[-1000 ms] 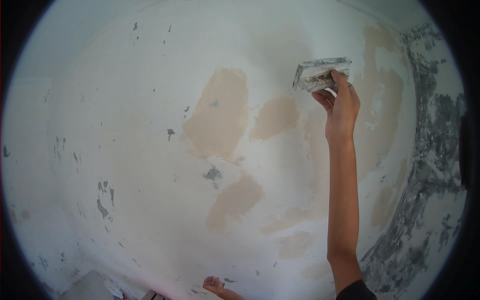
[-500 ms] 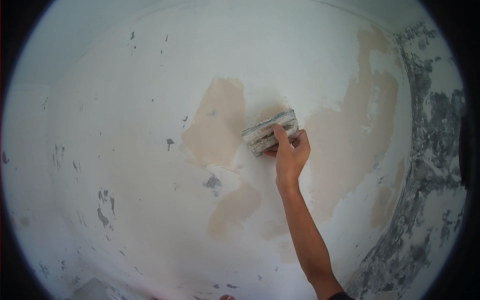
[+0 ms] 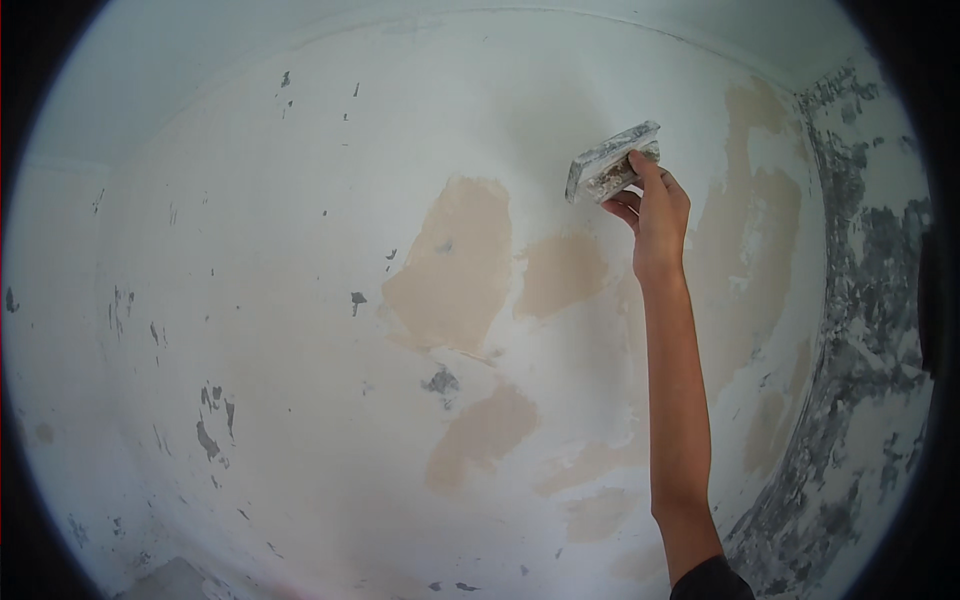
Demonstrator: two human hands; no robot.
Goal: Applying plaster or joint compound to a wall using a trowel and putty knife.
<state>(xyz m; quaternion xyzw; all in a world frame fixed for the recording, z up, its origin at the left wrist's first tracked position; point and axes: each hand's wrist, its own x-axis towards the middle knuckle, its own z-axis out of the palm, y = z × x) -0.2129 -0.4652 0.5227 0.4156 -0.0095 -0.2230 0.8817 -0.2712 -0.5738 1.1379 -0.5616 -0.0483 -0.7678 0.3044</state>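
- The wall [image 3: 300, 300] fills the view, white with tan patches [image 3: 455, 262] at the middle and grey flaking paint [image 3: 860, 330] down its right side.
- The right arm [image 3: 678, 400] rises nearly straight up from the lower edge, fully stretched, wrist slightly bent.
- The right hand [image 3: 660, 215] is raised high, fingers curled tight together around the tool's back.
- The plaster-caked trowel [image 3: 612, 162] lies tilted against the wall, above the tan patches.
- The left hand is out of sight.

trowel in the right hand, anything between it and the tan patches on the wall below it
Nothing visible. The right hand holds the plaster-caked trowel high against the wall, and only bare white plaster lies between it and the nearest tan patch.
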